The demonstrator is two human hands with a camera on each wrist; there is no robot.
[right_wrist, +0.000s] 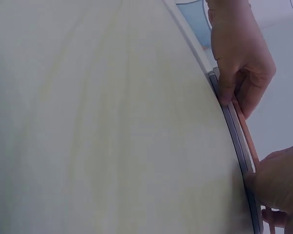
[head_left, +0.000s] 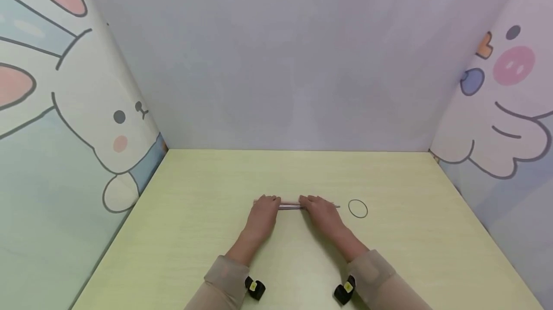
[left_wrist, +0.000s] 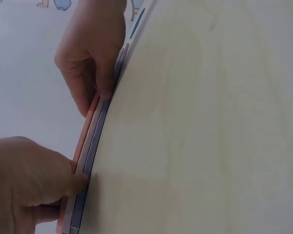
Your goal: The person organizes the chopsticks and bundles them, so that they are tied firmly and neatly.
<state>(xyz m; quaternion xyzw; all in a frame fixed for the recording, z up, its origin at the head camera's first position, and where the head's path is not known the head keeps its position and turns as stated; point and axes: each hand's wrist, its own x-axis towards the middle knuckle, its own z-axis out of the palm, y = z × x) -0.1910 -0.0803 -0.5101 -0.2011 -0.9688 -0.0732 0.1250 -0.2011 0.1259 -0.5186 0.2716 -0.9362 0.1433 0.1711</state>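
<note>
Both hands are on the same little bundle of sticks [head_left: 290, 207], pinching it from either side. Left hand [head_left: 262, 214] is at 9 o'clock of the bundle's middle, right hand [head_left: 321, 213] at 3 o'clock, with a short bare stretch showing between them. From the wrist views it's thumb on the near side and fingers on the far side, for both.

I count at least three sticks lined up next to each other: an orange stick [left_wrist: 81, 146] farthest from the person, a pale stick [left_wrist: 87, 146] in the middle, and a grey stick [left_wrist: 94, 146] closest. They run roughly 9 to 3 o'clock around the middle of the table [head_left: 194, 233], and the tips poke out past the right hand. Can't tell if they're touching the table or held just off it.

Just beyond those tips, at 3 o'clock, a thin dark ring [head_left: 367, 211] lies flat on the table, not touched by either hand.

Arms come in from 7 and 5 o'clock, in beige sleeves [head_left: 226, 279], with a small black box [head_left: 256, 289] by each cuff. Plain grey back wall [head_left: 276, 60] at 12 o'clock, cartoon bunny [head_left: 95, 103] at 10, another pale cartoon [head_left: 497, 118] at 2.
</note>
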